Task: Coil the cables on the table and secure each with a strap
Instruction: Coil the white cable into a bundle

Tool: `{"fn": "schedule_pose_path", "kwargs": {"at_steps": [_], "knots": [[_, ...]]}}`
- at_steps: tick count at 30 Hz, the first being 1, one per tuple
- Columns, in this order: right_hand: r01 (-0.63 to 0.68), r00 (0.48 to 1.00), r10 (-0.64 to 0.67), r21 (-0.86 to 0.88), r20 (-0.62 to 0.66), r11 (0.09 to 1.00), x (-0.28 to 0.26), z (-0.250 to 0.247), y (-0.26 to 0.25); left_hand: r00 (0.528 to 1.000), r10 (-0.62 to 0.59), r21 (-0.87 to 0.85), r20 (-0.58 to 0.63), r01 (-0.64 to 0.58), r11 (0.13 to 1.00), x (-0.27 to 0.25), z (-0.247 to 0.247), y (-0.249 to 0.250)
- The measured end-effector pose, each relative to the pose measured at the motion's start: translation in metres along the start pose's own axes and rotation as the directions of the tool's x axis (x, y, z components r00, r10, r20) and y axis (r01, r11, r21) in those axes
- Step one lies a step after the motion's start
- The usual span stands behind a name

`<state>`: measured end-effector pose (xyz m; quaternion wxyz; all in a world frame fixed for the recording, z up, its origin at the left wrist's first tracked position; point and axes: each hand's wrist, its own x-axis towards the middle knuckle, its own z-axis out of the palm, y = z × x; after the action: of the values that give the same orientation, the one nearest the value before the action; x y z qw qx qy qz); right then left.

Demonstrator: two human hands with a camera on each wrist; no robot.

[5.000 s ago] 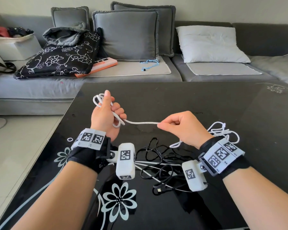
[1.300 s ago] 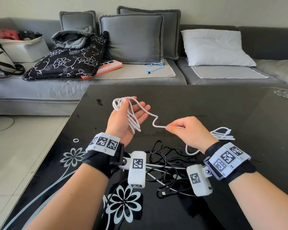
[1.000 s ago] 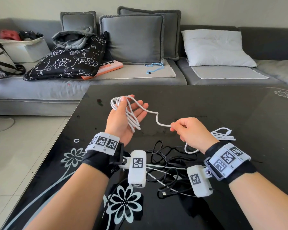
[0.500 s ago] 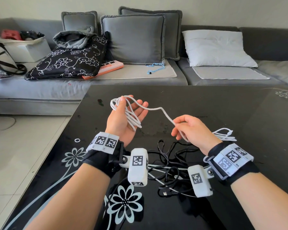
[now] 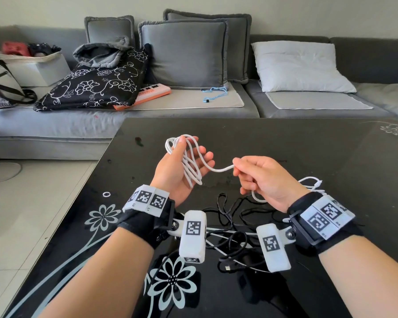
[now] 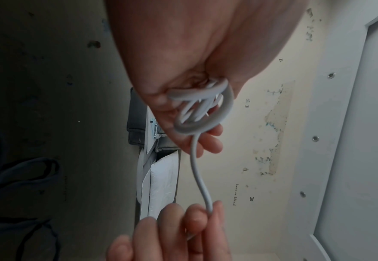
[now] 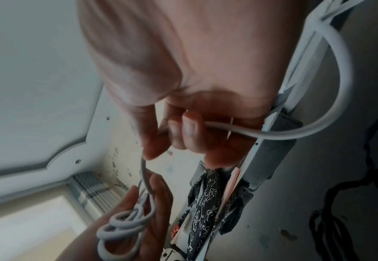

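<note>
A grey sofa (image 5: pixel 193 106) with cushions is seen behind a glossy black table (image 5: pixel 285 145) printed with white flowers. Above the table, in the head view, the left hand (image 5: pixel 178 171) is held palm up with several loops of the white cable (image 5: pixel 190 161) draped over the thumb and across the palm; the fingers are extended and only loosely bent, and no clamping by the thumb can be confirmed. From the loops a short free span is carried rightward to the right hand (image 5: pixel 264 177), where it is pinched between thumb and forefinger. The remaining white cable is seen lying on the table just beyond the right wrist. A tangle of black cables (image 5: pixel 237 226) lies on the table below and between the wrists, and a small white ring (image 5: pixel 106 194) lies near the table's left edge. The left wrist view adds what the head view lacks: the loop ends (image 6: pixel 202 109) are seen bunched at the base of the palm, and the span is seen entering the right fingertips (image 6: pixel 205 217). The right wrist view alone shows the cable passing under the curled fingers (image 7: pixel 187 130) and arcing out behind the hand, with the coil (image 7: pixel 125 227) resting in the left palm.
</note>
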<state>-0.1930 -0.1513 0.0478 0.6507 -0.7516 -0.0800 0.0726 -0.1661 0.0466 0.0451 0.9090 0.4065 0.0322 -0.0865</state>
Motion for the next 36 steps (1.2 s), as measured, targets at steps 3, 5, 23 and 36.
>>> {"fn": "schedule_pose_path", "kwargs": {"at_steps": [3, 5, 23, 36], "knots": [[0.033, 0.999, -0.030, -0.159, 0.021, 0.987, -0.001, 0.004, 0.002, 1.000, -0.001, -0.006, -0.015, 0.001, 1.000, 0.000, 0.000, -0.001], [0.036, 0.999, -0.031, -0.236, 0.028, 0.971, -0.002, 0.004, 0.003, 1.000, 0.015, -0.005, -0.014, -0.015, 1.000, 0.001, 0.001, -0.002], [-0.012, 0.987, -0.099, -0.675, -0.126, 0.738, 0.005, -0.014, 0.024, 0.978, 0.163, -0.082, -0.131, -0.175, 0.981, 0.013, -0.013, 0.008], [0.202, 0.969, -0.246, -0.471, -0.034, 0.859, -0.002, -0.002, 0.003, 0.992, 0.101, 0.216, -0.074, -0.083, 0.973, 0.007, -0.011, -0.007]]}}
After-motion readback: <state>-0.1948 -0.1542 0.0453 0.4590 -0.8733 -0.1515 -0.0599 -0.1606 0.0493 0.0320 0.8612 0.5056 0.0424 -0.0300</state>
